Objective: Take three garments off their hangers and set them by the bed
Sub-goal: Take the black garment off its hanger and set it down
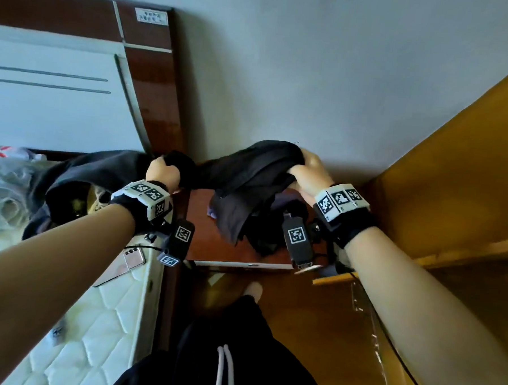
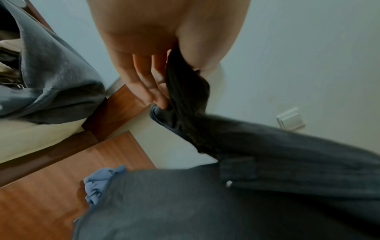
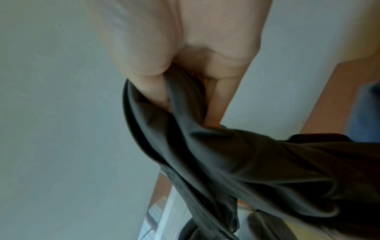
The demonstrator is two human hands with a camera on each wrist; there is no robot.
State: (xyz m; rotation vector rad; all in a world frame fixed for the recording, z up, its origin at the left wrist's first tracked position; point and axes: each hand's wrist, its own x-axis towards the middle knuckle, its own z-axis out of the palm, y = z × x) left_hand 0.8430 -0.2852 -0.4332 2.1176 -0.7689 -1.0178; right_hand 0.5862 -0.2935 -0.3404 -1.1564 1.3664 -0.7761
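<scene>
- Over the counter (image 1: 204, 228), left hand (image 1: 162, 171) and right hand (image 1: 305, 173) each grip bunched dark garment (image 1: 248, 174), fingers curled tight
- soft, light, floppy; likely best held at edges

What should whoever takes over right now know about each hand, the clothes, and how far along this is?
Left hand and right hand each grip one end of the dark grey fabric garment, held stretched above the reddish-brown wooden nightstand.
Another dark garment lies on the white quilted mattress; a crumpled blue cloth sits on the nightstand.
No hanger in view.
Left: set the held garment down; count done unclear.
</scene>
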